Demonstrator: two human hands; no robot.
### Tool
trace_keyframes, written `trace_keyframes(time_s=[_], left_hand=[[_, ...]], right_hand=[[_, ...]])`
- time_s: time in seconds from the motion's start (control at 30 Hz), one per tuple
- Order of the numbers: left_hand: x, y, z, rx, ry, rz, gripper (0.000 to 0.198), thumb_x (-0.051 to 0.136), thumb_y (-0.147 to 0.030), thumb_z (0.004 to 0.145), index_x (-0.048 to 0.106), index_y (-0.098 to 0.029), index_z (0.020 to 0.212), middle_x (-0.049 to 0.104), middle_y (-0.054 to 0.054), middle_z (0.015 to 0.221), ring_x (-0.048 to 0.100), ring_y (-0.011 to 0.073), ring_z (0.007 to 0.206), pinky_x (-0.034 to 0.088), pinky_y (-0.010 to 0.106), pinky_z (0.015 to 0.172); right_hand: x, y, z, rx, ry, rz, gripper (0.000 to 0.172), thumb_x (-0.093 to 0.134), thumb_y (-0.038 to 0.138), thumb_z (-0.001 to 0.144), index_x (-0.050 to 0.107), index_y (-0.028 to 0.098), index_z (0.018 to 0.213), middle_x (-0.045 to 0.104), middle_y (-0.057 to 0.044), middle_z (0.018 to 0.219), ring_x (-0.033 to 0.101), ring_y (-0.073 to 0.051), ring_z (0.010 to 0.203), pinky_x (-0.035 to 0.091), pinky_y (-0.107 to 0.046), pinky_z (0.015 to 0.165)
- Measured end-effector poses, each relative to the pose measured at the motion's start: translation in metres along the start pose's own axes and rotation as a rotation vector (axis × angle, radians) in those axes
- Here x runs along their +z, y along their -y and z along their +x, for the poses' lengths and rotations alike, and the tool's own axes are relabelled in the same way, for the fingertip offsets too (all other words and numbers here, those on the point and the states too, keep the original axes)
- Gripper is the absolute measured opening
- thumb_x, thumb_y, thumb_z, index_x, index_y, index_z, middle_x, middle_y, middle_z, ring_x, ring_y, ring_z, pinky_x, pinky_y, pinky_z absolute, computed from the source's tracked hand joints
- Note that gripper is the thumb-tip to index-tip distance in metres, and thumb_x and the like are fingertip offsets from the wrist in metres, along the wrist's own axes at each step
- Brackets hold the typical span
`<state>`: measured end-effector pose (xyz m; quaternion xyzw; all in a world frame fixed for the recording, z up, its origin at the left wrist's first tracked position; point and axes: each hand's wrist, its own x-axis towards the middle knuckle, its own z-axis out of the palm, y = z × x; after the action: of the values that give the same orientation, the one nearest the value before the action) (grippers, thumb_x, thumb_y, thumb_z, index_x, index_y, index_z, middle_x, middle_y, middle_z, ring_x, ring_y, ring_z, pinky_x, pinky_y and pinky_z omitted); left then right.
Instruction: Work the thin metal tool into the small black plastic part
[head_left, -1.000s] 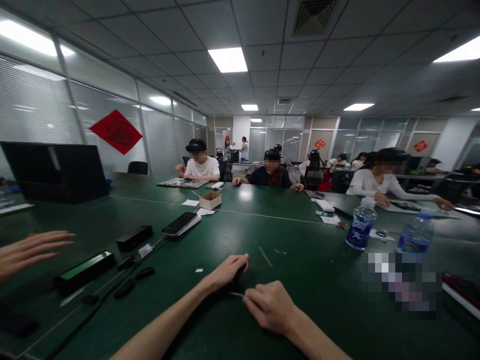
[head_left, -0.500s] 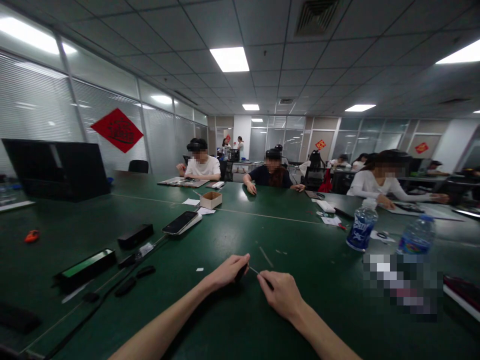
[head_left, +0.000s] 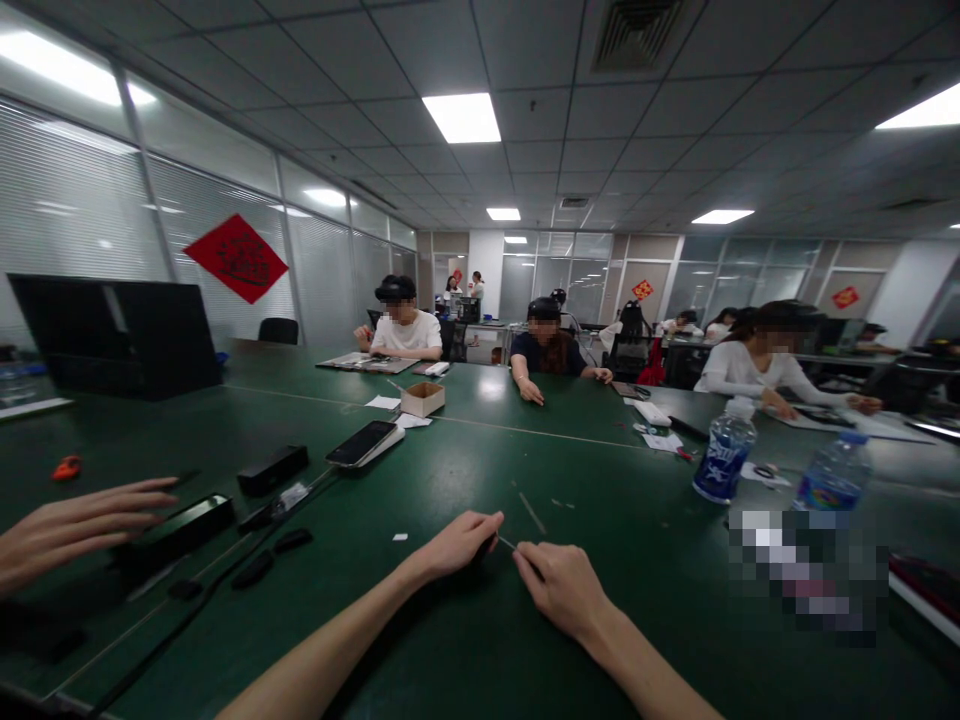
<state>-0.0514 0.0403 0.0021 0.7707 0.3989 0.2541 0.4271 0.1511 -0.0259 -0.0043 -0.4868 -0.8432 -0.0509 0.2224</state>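
Note:
My left hand [head_left: 465, 545] is closed over the green table [head_left: 420, 640], its thumb and fingers pinched around something dark and mostly hidden. A thin metal rod [head_left: 507, 543] bridges the small gap between the hands. Its far end meets the left fingertips. Closed around its near end is my right hand [head_left: 562, 585]; whatever handle it has is covered by the fingers. Left of my arms lies a small white scrap [head_left: 400, 537].
Another person's spread hand [head_left: 90, 520] hovers at the left near a black case [head_left: 180, 535]. A phone [head_left: 363, 444], a cardboard box [head_left: 423, 399] and cables lie ahead-left. Two bottles, one with a blue label [head_left: 724, 455], stand right. Several people sit across the table.
Another person's hand has entered from the left edge. The person opposite has stretched an arm forward over the table. My own hands have barely shifted, the rod still between them.

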Motion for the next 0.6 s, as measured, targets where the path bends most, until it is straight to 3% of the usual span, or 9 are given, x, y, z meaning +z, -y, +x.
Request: trace_keyframes(time_s=[0.6], left_hand=[[-0.0032, 0.0013, -0.0005, 0.023, 0.036, 0.064, 0.066, 0.023, -0.067, 0.087, 0.054, -0.014, 0.065, 0.042, -0.003, 0.055, 0.040, 0.0111, 0.055, 0.032, 0.024, 0.058]], right_hand=[[-0.0013, -0.0020, -0.0011, -0.080, 0.023, -0.040, 0.030, 0.033, 0.031, 0.097, 0.062, 0.023, 0.096, 0.063, 0.000, 0.072, 0.057, -0.011, 0.062, 0.031, -0.023, 0.059]])
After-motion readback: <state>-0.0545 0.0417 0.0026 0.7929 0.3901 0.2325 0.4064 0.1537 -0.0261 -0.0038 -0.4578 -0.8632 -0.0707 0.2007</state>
